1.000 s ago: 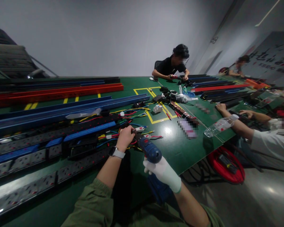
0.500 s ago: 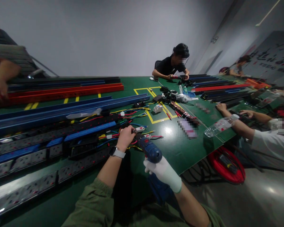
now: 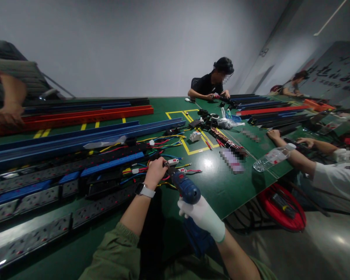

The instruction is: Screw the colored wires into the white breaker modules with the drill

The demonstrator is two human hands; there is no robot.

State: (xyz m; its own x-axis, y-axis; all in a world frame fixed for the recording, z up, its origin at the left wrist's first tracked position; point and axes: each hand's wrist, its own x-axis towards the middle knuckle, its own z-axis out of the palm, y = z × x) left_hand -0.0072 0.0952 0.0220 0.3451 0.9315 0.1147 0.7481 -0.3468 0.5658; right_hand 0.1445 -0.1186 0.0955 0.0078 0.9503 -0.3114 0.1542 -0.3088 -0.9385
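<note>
My right hand (image 3: 202,217), in a white glove, is wrapped round a blue cordless drill (image 3: 186,188) whose nose points away from me to the left. At the drill's tip my left hand (image 3: 156,171), bare and with a watch (image 3: 145,190) on the wrist, has its fingers pinched together. What they hold is hidden. Just past the fingertips lie two small white breakers (image 3: 172,162) with red marks and coloured wires (image 3: 196,171). Left of that hand runs a black socket strip (image 3: 105,210) with wires at its end.
More socket strips (image 3: 41,200) and blue rails (image 3: 87,134) lie on the left of the green table (image 3: 151,233). Ahead sit a white block (image 3: 195,136), copper strips (image 3: 226,140) and a plastic bag (image 3: 227,123). A bottle (image 3: 274,157) lies at right, near co-workers' arms.
Both my hands and the drill keep nearly the same place, with the whole view shifted slightly. At the far left, another person's hand has moved right over the orange rail.
</note>
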